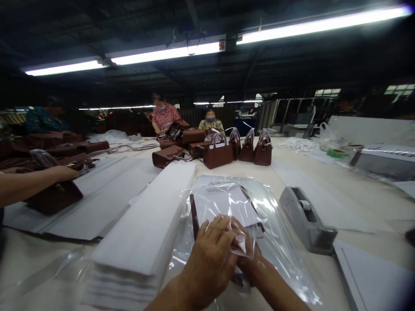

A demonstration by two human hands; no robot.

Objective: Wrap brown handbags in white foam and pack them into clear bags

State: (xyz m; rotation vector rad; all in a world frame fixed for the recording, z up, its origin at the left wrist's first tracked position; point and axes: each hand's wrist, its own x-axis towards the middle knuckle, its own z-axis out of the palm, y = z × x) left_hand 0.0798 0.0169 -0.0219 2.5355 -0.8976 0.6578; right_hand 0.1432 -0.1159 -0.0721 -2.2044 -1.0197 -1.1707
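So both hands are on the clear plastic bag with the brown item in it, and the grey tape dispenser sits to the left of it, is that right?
Not quite. The tape dispenser sits to the right of the bag, not the left; the stack of white sheets is on the left. The head view shows it. Both the left hand and right hand are on the bag.

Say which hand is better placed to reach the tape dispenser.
Probably the right hand. The tape dispenser stands on its side of the clear plastic bag, while the left hand lies over the bag's near end, farther away.
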